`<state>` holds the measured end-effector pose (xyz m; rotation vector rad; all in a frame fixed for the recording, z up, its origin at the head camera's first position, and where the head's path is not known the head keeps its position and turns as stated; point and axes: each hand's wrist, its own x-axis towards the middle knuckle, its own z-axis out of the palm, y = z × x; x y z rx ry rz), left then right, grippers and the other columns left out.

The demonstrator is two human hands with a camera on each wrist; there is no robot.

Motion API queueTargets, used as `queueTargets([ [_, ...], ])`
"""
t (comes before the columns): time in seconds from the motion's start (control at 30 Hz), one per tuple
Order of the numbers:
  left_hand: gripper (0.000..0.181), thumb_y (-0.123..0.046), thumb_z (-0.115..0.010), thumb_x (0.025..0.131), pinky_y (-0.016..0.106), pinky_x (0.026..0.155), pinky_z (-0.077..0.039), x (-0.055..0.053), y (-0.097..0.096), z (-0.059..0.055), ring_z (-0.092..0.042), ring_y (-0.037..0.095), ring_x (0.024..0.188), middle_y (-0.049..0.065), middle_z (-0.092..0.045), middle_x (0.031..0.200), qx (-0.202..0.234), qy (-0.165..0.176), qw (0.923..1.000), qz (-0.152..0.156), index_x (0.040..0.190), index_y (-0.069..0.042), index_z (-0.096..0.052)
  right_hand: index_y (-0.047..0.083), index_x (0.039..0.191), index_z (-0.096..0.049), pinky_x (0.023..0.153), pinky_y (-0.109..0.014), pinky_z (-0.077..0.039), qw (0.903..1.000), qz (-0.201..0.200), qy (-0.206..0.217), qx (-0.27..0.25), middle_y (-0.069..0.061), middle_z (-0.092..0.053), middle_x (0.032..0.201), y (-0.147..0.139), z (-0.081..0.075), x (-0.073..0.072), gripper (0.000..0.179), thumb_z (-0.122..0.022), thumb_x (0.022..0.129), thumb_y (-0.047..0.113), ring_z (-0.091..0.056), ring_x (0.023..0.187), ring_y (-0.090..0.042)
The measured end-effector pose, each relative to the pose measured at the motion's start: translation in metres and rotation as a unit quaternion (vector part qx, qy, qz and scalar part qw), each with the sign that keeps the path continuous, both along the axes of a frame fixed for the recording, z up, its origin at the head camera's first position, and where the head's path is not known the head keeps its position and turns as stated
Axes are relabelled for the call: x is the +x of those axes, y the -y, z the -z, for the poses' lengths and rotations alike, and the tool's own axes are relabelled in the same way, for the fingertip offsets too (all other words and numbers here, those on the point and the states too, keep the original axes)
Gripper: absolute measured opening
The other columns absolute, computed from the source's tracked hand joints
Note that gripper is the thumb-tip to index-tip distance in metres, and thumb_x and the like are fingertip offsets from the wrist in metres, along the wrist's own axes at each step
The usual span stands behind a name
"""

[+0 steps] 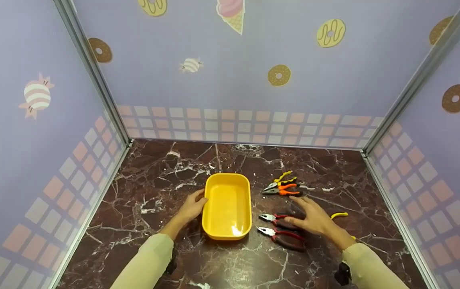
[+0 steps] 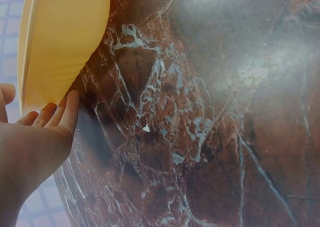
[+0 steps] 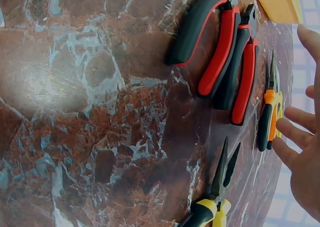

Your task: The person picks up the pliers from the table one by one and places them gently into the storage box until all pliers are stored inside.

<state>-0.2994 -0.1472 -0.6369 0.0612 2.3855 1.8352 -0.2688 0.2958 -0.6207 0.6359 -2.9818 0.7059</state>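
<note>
A yellow plastic bin (image 1: 227,206) stands on the marbled table in the head view. My left hand (image 1: 193,206) is at its left side, fingers extended against the outer wall (image 2: 65,42) in the left wrist view. My right hand (image 1: 312,216) hovers over the pliers with fingers spread, holding nothing. Nearest it are two red-and-black combination pliers, an upper pair (image 1: 268,217) partly hidden by the hand and a lower pair (image 1: 288,237). Orange-and-black long-nose pliers (image 1: 288,192) and yellow-handled pliers (image 1: 284,180) lie beyond the fingertips.
More yellow-and-black long-nose pliers (image 3: 217,202) lie beneath the right forearm, mostly hidden in the head view. Patterned walls (image 1: 234,88) enclose the table on the left, back and right, with metal corner posts (image 1: 109,96).
</note>
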Motion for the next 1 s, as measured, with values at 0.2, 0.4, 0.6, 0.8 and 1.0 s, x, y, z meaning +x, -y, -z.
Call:
queueTargets([
  [0.2,0.047,-0.001,-0.049,0.107,0.05,0.104,-0.056,0.0,0.001,0.001,-0.064,0.045,0.122,0.035,-0.06,0.139,-0.016,-0.007,0.9998,0.002,0.151,0.017,-0.043,0.009,0.153,-0.056,0.107,-0.072,-0.045,0.9999,-0.007,0.01,0.003,-0.03,-0.054,0.149,0.002,0.004,0.002,0.083,-0.076,0.092,0.062,-0.052,0.136,-0.051],
  [0.4,0.045,-0.001,-0.048,0.109,0.05,0.097,-0.06,0.0,0.002,0.0,-0.068,0.045,0.115,0.035,-0.06,0.137,-0.016,0.002,0.9999,0.004,0.149,0.017,-0.044,0.009,0.152,-0.058,0.107,-0.068,-0.047,0.9997,-0.013,0.016,0.012,-0.025,-0.058,0.146,0.003,0.011,0.003,0.085,-0.075,0.091,0.065,-0.056,0.133,-0.047],
  [0.6,0.044,-0.004,-0.049,0.111,0.046,0.085,-0.065,0.003,0.003,-0.006,-0.071,0.043,0.108,0.033,-0.061,0.136,-0.002,0.038,0.9992,0.007,0.152,0.012,-0.045,0.011,0.15,-0.06,0.104,-0.064,-0.05,0.9998,-0.006,0.011,0.017,-0.019,-0.063,0.139,0.007,0.017,0.006,0.082,-0.08,0.089,0.061,-0.06,0.127,-0.043],
  [0.8,0.045,-0.005,-0.048,0.112,0.051,0.082,-0.065,0.004,0.003,-0.007,-0.071,0.045,0.108,0.033,-0.061,0.136,0.034,0.067,0.9971,0.014,0.154,0.009,-0.045,0.011,0.148,-0.063,0.093,-0.059,-0.055,0.9998,-0.012,0.006,0.016,-0.011,-0.064,0.125,0.01,0.023,0.009,0.074,-0.085,0.088,0.05,-0.063,0.112,-0.035],
  [1.0,0.044,-0.004,-0.049,0.111,0.051,0.082,-0.065,0.001,0.003,-0.007,-0.07,0.044,0.11,0.03,-0.061,0.139,0.027,0.064,0.9976,0.005,0.153,0.009,-0.047,0.011,0.146,-0.064,0.091,-0.057,-0.055,0.9997,-0.014,0.002,0.021,-0.011,-0.062,0.122,0.011,0.028,0.009,0.07,-0.084,0.089,0.048,-0.061,0.112,-0.032],
])
